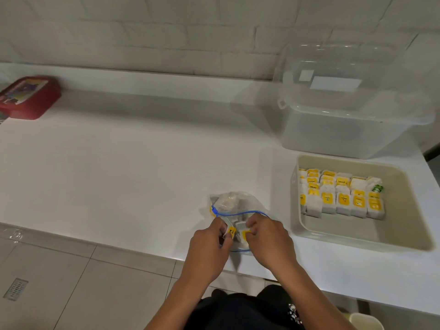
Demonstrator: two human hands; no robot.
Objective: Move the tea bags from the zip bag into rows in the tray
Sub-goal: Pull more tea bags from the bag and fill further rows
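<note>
A clear zip bag (pixel 232 202) with a blue zip strip lies on the white counter near its front edge, several tea bags still inside. My left hand (pixel 209 244) pinches a yellow-tagged tea bag (pixel 230 232) at the bag's mouth. My right hand (pixel 269 239) pinches another white tea bag with a yellow tag (pixel 244 231) beside it. To the right stands a beige tray (pixel 402 225) holding several yellow-and-white tea bags in rows (pixel 340 195) along its far half.
A clear plastic storage box with a lid (pixel 352 108) stands behind the tray. A red lidded box (pixel 28 97) sits at the far left. The counter's front edge (pixel 119 246) runs just below my hands, with tiled floor beneath.
</note>
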